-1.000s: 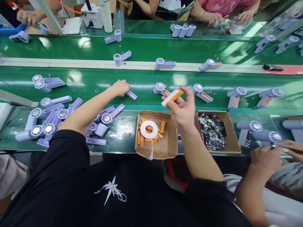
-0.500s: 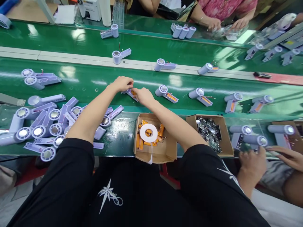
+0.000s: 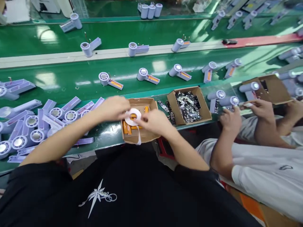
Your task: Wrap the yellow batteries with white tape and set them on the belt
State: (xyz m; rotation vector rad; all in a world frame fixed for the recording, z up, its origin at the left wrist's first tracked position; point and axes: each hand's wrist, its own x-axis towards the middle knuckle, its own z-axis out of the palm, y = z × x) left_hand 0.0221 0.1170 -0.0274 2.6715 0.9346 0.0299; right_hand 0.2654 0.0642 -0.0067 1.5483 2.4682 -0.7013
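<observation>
A white roll of tape (image 3: 128,121) is between my hands over a small cardboard box (image 3: 151,137), its loose end hanging over the front rim. The curled fingers of my left hand (image 3: 115,108) are closed at the roll's left edge. My right hand (image 3: 157,121) pinches its right edge. I cannot tell whether the roll is lifted off the orange battery cells (image 3: 129,129) in the box. Beyond my hands, a lilac handheld-fan-like housing (image 3: 103,78) lies on the green belt, with an orange cell in its handle.
Many lilac housings (image 3: 38,135) are heaped at left. More housings (image 3: 142,74) lie spaced along the green belt (image 3: 78,69). A carton of small metallic parts (image 3: 189,107) stands at right. Beside it a co-worker's hands (image 3: 230,121) are busy near other housings.
My hands have left the housing on the belt and come back towards me to the tape roll over the box. That housing now lies free. The camera view has shifted right and down.
</observation>
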